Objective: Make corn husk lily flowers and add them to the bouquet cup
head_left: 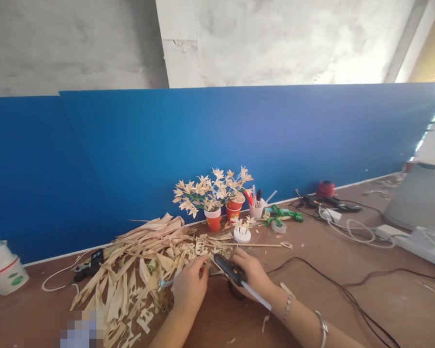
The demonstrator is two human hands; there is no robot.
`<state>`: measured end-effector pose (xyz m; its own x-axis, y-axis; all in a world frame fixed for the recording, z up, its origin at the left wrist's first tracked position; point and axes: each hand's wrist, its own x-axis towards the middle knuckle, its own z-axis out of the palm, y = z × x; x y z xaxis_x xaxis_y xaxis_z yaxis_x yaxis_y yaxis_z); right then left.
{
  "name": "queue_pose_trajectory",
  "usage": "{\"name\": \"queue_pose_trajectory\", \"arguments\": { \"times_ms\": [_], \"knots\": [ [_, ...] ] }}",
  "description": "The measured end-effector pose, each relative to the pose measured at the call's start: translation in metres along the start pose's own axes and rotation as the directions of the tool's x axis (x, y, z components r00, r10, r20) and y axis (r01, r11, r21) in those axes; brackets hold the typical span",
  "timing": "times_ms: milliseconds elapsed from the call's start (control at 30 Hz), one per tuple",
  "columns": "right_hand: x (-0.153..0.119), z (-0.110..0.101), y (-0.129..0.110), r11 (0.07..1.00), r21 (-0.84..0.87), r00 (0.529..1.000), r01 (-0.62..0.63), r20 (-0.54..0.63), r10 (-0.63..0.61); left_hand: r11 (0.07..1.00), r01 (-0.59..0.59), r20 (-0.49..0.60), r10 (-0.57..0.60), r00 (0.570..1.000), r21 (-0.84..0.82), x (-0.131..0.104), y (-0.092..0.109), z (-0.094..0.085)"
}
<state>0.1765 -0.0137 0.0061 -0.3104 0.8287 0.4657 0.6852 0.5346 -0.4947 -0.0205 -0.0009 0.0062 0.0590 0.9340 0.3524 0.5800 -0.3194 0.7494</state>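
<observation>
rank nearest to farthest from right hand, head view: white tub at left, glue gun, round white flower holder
1. Glue gun, in the right hand
2. Round white flower holder, just beyond the hand
3. White tub, far left

Left hand [190, 284] with fingers bent, right hand [253, 272] gripping, forearms [303, 316] angled inward

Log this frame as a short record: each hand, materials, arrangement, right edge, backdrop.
Right hand: grips a black glue gun, with a translucent glue stick protruding from its rear
Left hand: near the glue gun's tip; any held piece is too small to tell
Materials: dried husk strips heaped left
Arrangement: cream craft flowers in red paper cups
Right edge: white power strip
Backdrop: blue partition
</observation>
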Motion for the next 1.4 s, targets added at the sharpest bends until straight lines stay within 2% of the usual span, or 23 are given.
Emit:
{"name": "queue_pose_trajectory", "arguments": {
  "times_ms": [100,400,533,633,833,1067,1400],
  "knots": [
    [-0.0037,-0.0019,0.0007,1.000,0.016,1.000,0.016,-0.017,-0.016,0.999,-0.021,-0.005,0.021,1.000,0.033,-0.0002,0.0002,0.0002],
    [-0.0056,0.0022,0.0033,0.998,0.000,0.997,0.066,0.043,-0.066,0.993,-0.055,-0.021,0.057,0.998,0.104,-0.0009,-0.0014,0.0002],
    [-0.0054,0.0026,0.0038,0.996,0.007,0.996,0.088,0.034,-0.088,0.969,-0.115,0.014,0.115,0.993,0.220,-0.0012,-0.0014,0.0008],
    [-0.0047,0.0026,0.0033,0.995,0.007,0.994,0.101,0.033,-0.101,0.944,-0.160,0.000,0.167,0.986,0.288,-0.0014,-0.0011,0.0014],
    [-0.0056,0.0029,0.0024,0.997,0.005,0.996,0.078,0.040,-0.078,0.914,-0.237,-0.022,0.258,0.966,0.329,-0.0015,-0.0001,0.0016],
    [-0.0059,0.0033,0.0049,0.998,0.007,0.998,0.065,0.013,-0.065,0.915,-0.228,-0.030,0.252,0.967,0.332,-0.0025,0.0014,0.0006],
    [-0.0050,0.0008,0.0030,0.997,0.020,0.997,0.077,0.026,-0.077,0.925,-0.171,-0.005,0.184,0.983,0.339,-0.0005,0.0003,0.0029]
  ]
}}
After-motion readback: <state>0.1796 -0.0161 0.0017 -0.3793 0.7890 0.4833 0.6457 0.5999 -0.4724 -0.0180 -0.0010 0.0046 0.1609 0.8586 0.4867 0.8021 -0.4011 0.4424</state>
